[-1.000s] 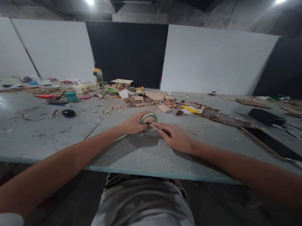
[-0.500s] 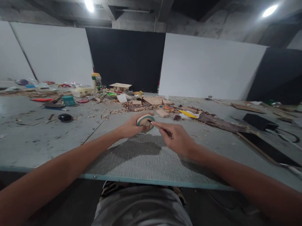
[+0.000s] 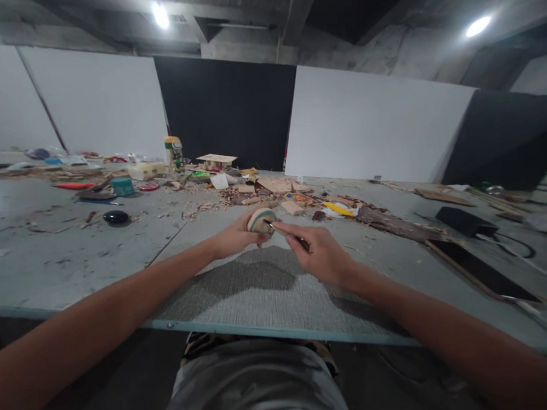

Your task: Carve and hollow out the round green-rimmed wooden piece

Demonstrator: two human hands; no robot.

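Above the near part of the table, my left hand (image 3: 237, 237) is wrapped around a small round wooden piece (image 3: 258, 221) with a green band along its edge. Its pale face is tilted toward me and the right, and fingers cover part of its rim. My right hand (image 3: 321, 250) pinches a thin paintbrush (image 3: 280, 228) like a pen. The brush's dark tip touches, or nearly touches, the face of the wooden piece; I cannot tell which. The rear of its handle shows beneath my right fingers. Both hands cast a shadow on the grey tabletop (image 3: 254, 299).
Wood shavings and scraps (image 3: 275, 185) lie beyond my hands, with a yellow-handled tool (image 3: 339, 209). A phone (image 3: 478, 268) and black box (image 3: 467, 221) are at right. At left are a black oval object (image 3: 116, 217), a teal jar (image 3: 123, 187) and a yellow-topped bottle (image 3: 174, 155).
The wooden piece has turned a little in my left hand, showing more of its pale side. The brush stays at its face. The whole view has shifted slightly.
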